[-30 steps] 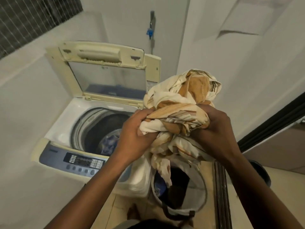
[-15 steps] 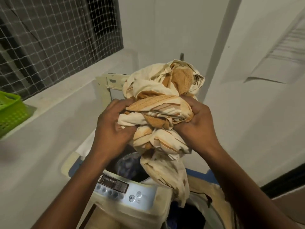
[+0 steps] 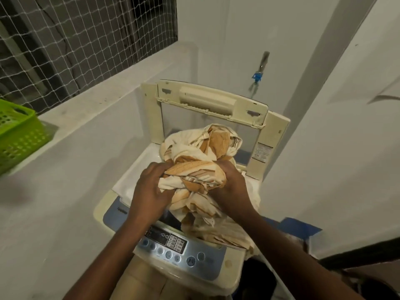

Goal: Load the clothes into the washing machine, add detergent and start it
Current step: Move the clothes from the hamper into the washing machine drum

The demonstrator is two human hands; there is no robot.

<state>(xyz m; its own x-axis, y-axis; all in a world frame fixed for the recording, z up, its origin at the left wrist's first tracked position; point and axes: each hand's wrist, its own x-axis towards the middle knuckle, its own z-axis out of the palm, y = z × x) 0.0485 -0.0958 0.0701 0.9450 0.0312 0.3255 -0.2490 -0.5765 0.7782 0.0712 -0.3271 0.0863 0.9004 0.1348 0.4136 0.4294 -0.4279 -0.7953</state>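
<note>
Green basket left of washer.

Lighting: dim, warm indoor light from above; netted window dark. Shadows: soft grey on the walls; lower right corner almost black. Glare: none. Sharpness: centre fair, mild compression blur. Distortion: wide-angle bending of straight edges towards the frame borders.

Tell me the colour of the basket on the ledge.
Bright green basket, seen in the head view.

drum opening hidden under cloth bundle, green basket cropped
</note>
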